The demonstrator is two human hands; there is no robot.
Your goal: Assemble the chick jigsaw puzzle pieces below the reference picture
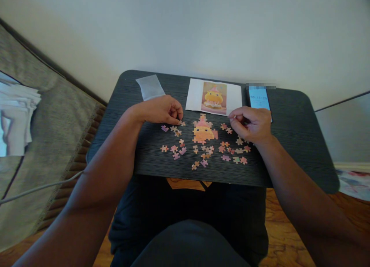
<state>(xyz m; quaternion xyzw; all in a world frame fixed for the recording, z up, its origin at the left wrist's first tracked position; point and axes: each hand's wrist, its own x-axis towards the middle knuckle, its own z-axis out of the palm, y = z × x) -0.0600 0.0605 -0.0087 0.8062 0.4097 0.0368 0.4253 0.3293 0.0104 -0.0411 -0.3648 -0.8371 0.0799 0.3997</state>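
A partly joined jigsaw puzzle (204,131), showing a yellow face under a pink hat, lies on the dark table. Left of it, my left hand (166,109) has curled fingers, with the fingertips on a small puzzle piece (182,123). My right hand (253,122) is closed in a pinch by the lower right corner of a white sheet with a printed picture (214,98); whatever is between its fingertips is too small to make out. Loose pieces lie left of the joined part (174,148), below it (204,163) and to its right (226,158), some partly under my right hand.
A phone (259,97) showing a timer lies behind my right hand. A translucent plastic bag (150,86) rests at the back left of the table (300,143). The wall stands right behind the table, and a cable (43,187) runs at the left.
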